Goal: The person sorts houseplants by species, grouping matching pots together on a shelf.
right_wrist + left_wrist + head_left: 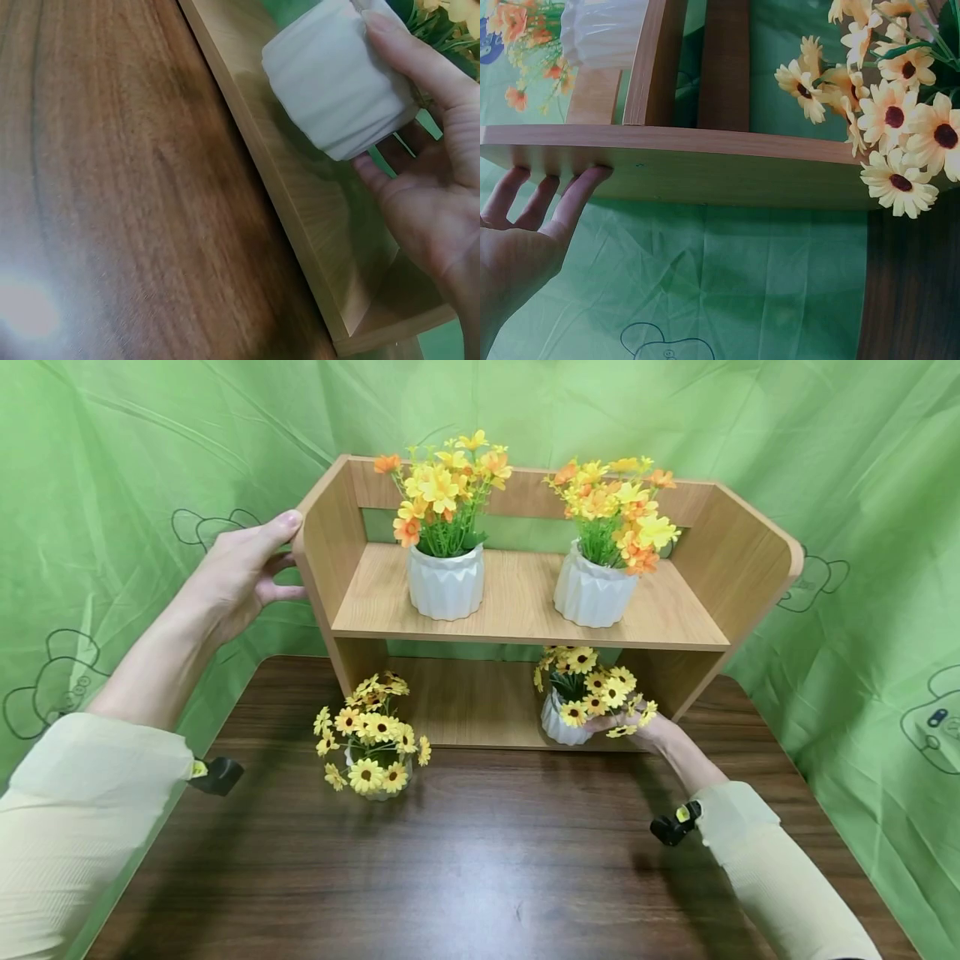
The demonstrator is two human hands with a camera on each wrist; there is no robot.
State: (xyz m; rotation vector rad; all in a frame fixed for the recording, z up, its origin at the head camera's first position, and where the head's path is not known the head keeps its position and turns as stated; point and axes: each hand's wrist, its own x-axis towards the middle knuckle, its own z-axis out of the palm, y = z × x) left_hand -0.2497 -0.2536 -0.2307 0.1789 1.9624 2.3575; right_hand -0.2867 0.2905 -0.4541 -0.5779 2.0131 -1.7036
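A two-tier wooden shelf [528, 639] stands at the back of the table. My left hand [243, 568] touches the outer face of its left side panel [705, 169], with extended fingertips against the wood. On the lower tier at the right, my right hand [431, 176] grips a white fluted flower pot [337, 79] holding small yellow daisies [600, 689] with dark centres. In the right wrist view the pot looks tilted, its underside raised off the board. Part of the right hand is hidden behind blooms in the head view.
Two white pots of orange and yellow flowers stand on the upper tier, one at left [447, 583], one at right [592, 587]. Another pot of yellow daisies [375, 735] is on the dark wooden table [450, 877] before the shelf's left end. A green curtain [570, 410] hangs behind.
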